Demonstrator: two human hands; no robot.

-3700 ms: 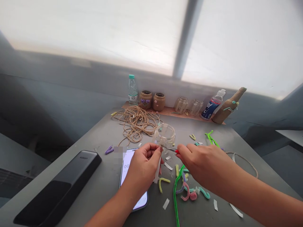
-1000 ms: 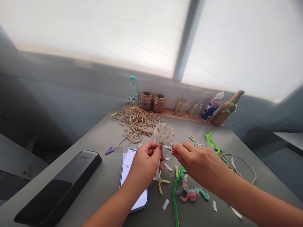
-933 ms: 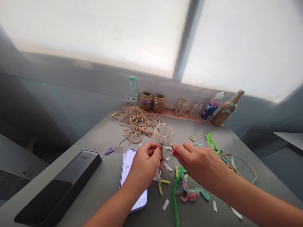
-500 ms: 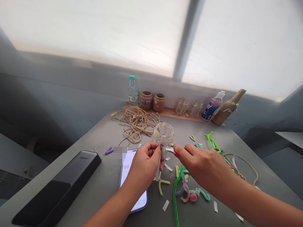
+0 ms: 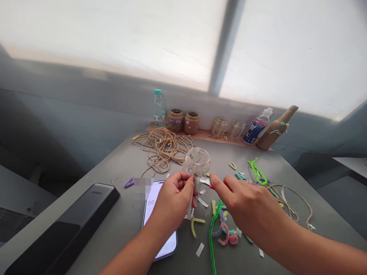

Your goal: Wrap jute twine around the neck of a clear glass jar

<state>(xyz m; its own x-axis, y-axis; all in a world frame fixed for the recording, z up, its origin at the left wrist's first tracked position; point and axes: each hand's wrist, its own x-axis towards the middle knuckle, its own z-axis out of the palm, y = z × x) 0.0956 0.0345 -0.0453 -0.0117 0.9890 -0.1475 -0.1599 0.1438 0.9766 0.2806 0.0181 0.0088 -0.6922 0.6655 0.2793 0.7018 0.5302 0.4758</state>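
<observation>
My left hand (image 5: 179, 194) is closed in a pinch on a narrow white strip of tape (image 5: 189, 208), whose tail hangs below the fingers. My right hand (image 5: 246, 196) is closed around a tool with a red handle (image 5: 211, 187) and a thin metal blade; the fingers hide most of it. The blade points left towards my left fingertips, and my right index finger is stretched along it. Just behind both hands stands a clear glass jar (image 5: 197, 159), with its mouth up. White paper scraps (image 5: 203, 202) lie below the hands.
Pipe-cleaner pieces (image 5: 225, 231) and a long green pipe cleaner (image 5: 211, 240) lie in front. A lit phone (image 5: 168, 244) and a black box (image 5: 65, 225) are left. Tangled twine (image 5: 164, 147) lies behind; twine-wrapped jars (image 5: 191, 123), glass jars (image 5: 219, 127) and bottles (image 5: 255, 128) line the back.
My right hand has shifted slightly, its index finger now straighter along the blade. The left hand keeps its pinch on the tape. The jar stays put; the view has moved a little.
</observation>
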